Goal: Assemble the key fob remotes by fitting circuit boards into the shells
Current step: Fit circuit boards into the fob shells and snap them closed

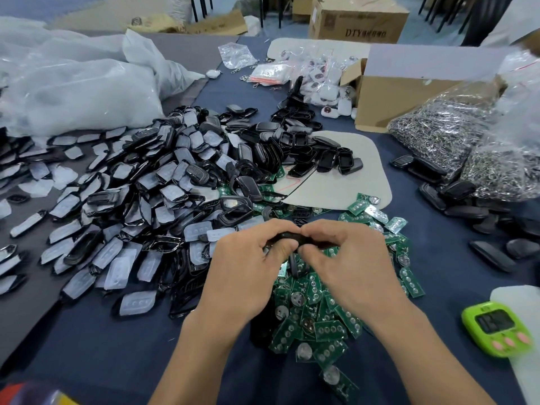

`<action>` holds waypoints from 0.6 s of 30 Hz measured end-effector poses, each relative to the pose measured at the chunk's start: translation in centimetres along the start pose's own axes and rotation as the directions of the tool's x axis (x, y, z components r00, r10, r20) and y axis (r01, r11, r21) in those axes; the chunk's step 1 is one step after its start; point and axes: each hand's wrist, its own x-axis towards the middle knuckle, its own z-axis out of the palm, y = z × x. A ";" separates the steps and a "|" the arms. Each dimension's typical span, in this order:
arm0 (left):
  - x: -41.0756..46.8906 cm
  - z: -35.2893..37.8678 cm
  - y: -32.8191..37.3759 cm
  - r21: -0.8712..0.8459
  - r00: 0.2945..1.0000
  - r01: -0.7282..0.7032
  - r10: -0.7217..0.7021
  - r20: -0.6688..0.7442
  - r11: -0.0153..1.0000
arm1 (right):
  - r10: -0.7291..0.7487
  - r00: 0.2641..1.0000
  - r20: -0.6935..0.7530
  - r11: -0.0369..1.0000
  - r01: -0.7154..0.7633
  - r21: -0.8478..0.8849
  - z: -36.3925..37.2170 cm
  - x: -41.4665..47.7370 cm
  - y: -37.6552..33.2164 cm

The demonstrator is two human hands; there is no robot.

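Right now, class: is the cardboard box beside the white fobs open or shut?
Open: the cardboard box has a flap swung outward toward the white fobs.

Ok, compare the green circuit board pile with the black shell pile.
The circuit boards are green with round silver contacts; the shells are black, many with whitish pads. The circuit boards form a smaller heap near the middle; the shells spread far wider, to the left. Both lie loose on the table.

blue table (117, 361), shells (163, 182), circuit boards (321, 317), timer (496, 328)
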 end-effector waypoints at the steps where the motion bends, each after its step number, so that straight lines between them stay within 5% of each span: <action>1: 0.1 0.2 0.0 -0.070 0.999 0.036 -0.038 -0.034 0.997 | 0.020 1.000 0.022 0.999 -0.021 0.048 -0.2 0.2 -0.1; 3: 0.3 0.6 0.1 -0.344 0.985 0.142 -0.168 -0.047 0.928 | 0.113 0.993 0.041 0.937 -0.120 0.328 -0.2 0.3 -0.3; 6: 0.0 1.9 0.8 -0.593 0.975 0.195 -0.219 0.032 0.781 | 0.299 0.943 0.149 0.565 -0.300 0.769 1.5 -0.2 -0.6; 9: -0.7 3.3 1.5 -0.666 0.946 0.218 -0.323 -0.037 0.713 | 0.387 0.888 0.247 0.307 -0.377 0.874 3.4 -1.1 -0.9; 12: -1.2 4.1 2.0 -0.672 0.906 0.203 -0.398 -0.148 0.712 | 0.400 0.871 0.285 0.225 -0.395 0.890 4.3 -1.7 -1.2; 18: -1.0 4.1 2.4 -0.705 0.881 0.186 -0.434 -0.189 0.684 | 0.390 0.886 0.251 0.261 -0.368 0.892 4.5 -1.9 -1.6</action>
